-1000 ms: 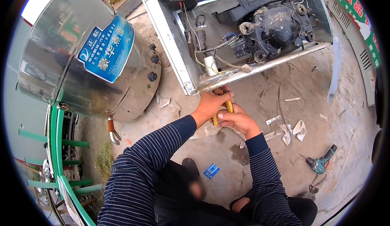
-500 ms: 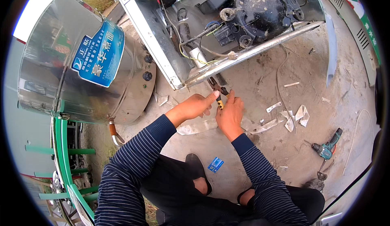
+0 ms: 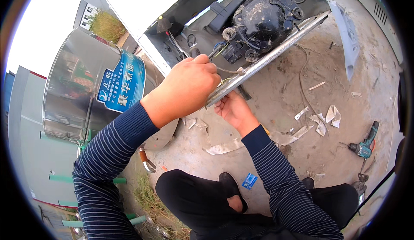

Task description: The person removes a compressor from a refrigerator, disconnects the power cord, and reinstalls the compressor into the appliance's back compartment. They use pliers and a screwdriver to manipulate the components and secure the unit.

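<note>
My left hand [image 3: 187,87] is closed over the near corner of an open metal compartment, its back hiding what the fingers grip. Just below the compartment's front rail [image 3: 276,52], my right hand [image 3: 235,113] has its fingers curled up against the underside; I cannot make out what is in them. A small yellow bit shows beside the right cuff, too little of it to name. Inside the compartment sits a dirty black compressor [image 3: 263,24] on rubber-footed brackets, with thin wires running toward my left hand.
On the left stands a large shiny steel drum [image 3: 73,89] with a blue label. A teal cordless drill [image 3: 364,143] lies on the concrete at right. Torn white scraps [image 3: 333,115], a grey cable [image 3: 304,78] and a blue card [image 3: 249,181] are scattered about.
Both hands have moved up to the compartment rail, the left over it and the right beneath. The pliers with yellow-and-black handles, earlier between my hands, no longer show plainly. The view has shifted.
</note>
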`<action>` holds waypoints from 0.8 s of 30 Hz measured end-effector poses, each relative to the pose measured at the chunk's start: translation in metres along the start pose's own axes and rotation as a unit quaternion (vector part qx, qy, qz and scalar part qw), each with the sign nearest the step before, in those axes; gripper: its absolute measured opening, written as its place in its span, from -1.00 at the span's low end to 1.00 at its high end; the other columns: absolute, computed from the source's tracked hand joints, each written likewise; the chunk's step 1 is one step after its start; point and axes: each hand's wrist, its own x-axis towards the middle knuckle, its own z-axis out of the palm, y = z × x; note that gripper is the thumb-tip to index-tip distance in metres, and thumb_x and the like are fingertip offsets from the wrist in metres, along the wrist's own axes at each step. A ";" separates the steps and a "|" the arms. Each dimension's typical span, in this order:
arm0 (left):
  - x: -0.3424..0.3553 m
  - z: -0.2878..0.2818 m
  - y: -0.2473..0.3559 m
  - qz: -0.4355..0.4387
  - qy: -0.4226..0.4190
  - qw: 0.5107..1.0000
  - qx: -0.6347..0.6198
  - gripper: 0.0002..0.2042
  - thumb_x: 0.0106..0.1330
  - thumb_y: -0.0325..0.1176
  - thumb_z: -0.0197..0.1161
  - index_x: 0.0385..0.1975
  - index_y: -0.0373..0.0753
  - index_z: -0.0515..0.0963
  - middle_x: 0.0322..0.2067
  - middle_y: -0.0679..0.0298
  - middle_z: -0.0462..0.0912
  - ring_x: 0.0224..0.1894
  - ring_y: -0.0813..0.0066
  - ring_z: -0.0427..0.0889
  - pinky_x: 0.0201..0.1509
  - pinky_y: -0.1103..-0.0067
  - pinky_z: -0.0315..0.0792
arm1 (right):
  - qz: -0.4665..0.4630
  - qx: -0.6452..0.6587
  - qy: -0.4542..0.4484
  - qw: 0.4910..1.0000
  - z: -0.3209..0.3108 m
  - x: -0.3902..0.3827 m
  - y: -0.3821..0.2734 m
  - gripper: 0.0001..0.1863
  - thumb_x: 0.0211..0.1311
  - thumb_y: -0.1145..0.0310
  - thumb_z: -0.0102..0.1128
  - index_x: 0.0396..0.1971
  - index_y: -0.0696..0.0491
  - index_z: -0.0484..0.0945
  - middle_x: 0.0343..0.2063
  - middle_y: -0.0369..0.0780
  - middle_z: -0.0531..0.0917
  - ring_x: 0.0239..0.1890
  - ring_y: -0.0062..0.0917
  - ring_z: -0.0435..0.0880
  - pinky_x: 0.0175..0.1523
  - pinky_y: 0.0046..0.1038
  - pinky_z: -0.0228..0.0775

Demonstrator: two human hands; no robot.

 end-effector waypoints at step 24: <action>0.044 0.037 0.003 0.113 -0.217 0.930 0.275 -0.82 0.27 -0.30 0.17 -0.30 -0.18 0.69 -0.30 0.34 0.71 -0.05 0.44 0.64 0.19 0.51 0.38 | 0.047 0.133 0.038 0.989 0.007 -0.007 -0.010 -0.80 0.57 0.18 0.06 -0.30 -0.10 0.52 -0.47 -0.46 0.49 -0.54 -0.77 0.37 -0.50 -0.69 0.17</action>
